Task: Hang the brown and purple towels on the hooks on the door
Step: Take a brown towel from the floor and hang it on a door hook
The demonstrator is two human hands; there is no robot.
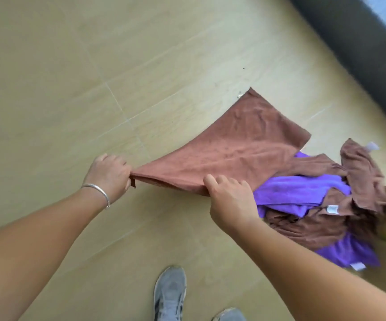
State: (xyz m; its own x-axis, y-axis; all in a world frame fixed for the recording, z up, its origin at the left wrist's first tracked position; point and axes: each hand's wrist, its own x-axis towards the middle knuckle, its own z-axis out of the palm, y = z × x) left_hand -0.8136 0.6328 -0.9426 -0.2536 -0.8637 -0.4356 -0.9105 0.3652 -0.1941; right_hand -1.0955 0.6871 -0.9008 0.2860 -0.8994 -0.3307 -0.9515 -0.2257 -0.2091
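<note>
Grey shoes [170,295] down at the near edge, on pale floor tiles [71,89]. Above them, left hand [108,176] pinched one corner of the brown towel [229,149], right hand [231,200] clamped its near hem, cloth stretched taut between. Just right, heap of brown and purple towels [326,205], touching the spread one. Plenty of bare floor leftward; dark frame [349,42] far right.

The right hand's [230,200] fingertips vanish under the brown towel [229,147]; the pile [326,205] beside it is partly covered by that towel, and what it rests on is unclear; the second shoe [230,315] is cut by the bottom edge; the dark corner strip [358,40] is blurred.
</note>
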